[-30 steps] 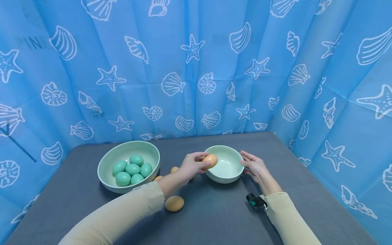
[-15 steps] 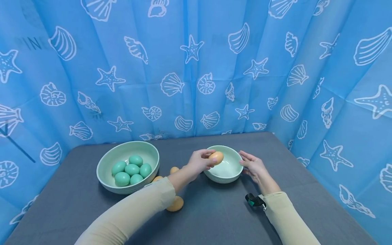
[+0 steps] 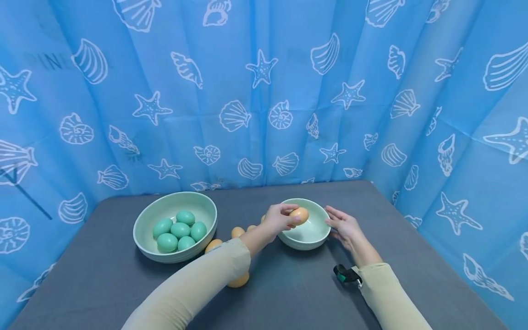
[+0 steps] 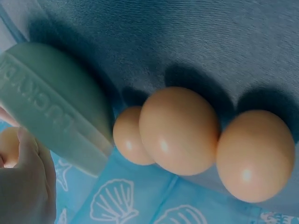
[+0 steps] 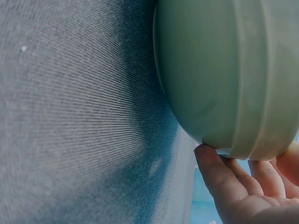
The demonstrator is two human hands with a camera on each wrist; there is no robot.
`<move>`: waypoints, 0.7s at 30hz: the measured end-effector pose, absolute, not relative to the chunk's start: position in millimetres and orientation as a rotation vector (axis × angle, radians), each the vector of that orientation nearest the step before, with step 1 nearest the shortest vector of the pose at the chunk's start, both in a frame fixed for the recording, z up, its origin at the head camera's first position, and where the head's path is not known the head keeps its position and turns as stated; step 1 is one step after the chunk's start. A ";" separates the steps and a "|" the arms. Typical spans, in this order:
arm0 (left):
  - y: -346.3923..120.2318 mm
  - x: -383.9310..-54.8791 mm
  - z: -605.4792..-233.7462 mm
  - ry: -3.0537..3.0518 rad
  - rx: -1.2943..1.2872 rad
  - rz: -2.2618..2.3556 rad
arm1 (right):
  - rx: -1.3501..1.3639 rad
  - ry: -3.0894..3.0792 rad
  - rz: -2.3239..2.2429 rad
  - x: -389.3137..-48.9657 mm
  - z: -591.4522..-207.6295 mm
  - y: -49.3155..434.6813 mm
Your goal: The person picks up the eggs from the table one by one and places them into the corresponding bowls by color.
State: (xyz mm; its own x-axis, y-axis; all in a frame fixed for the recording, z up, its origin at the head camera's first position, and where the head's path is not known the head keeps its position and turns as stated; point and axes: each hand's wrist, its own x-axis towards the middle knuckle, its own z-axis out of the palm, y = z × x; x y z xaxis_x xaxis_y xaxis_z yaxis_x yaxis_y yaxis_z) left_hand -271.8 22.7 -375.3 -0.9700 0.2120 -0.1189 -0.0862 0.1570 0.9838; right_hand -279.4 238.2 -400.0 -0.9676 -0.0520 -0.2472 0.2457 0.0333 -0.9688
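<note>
My left hand [image 3: 281, 221] pinches a brown egg [image 3: 300, 215] between thumb and fingers, over the inside of a small pale green bowl [image 3: 315, 222]. In the left wrist view, raised lettering runs along that bowl's side [image 4: 44, 105], and the hand [image 4: 30, 186] with the egg shows at the left edge. My right hand [image 3: 346, 230] touches the bowl's right side, fingers extended and spread along the outer wall, thumb by the rim. From the right wrist, its fingertips [image 5: 205, 154] rest against the wall.
A larger pale green bowl [image 3: 177, 257] at left holds several green eggs [image 3: 180, 229]. Several brown eggs [image 4: 180, 133] lie on the grey cloth between the bowls, partly hidden by the left arm. A black strap [image 3: 345, 274] is near the right sleeve. Blue shell-print curtains [image 3: 255, 137] surround the table.
The left hand has carried the brown egg to the right, from the small bowl's left rim to over its inside. My right hand stays at the bowl's side.
</note>
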 end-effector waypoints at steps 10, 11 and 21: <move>43.3 -284.5 -383.2 2.189 -0.024 1.827 | 0.204 2.085 -2.040 -277.4 -404.4 233.7; 44.7 -285.8 -383.4 2.187 -0.044 1.816 | 0.203 2.081 -2.044 -277.6 -404.4 233.0; 62.3 -295.6 -384.5 2.120 -0.117 1.707 | 0.220 2.111 -2.035 -278.7 -401.9 238.3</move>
State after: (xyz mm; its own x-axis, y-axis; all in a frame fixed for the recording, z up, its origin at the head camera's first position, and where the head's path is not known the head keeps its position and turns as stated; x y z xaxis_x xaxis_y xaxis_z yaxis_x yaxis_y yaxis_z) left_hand -295.6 62.3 -384.5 -0.9105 0.1899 -0.3672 -0.3183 0.2449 0.9158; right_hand -278.7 238.3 -401.9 -0.9687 -0.0320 -0.2461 0.2447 0.0409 -0.9687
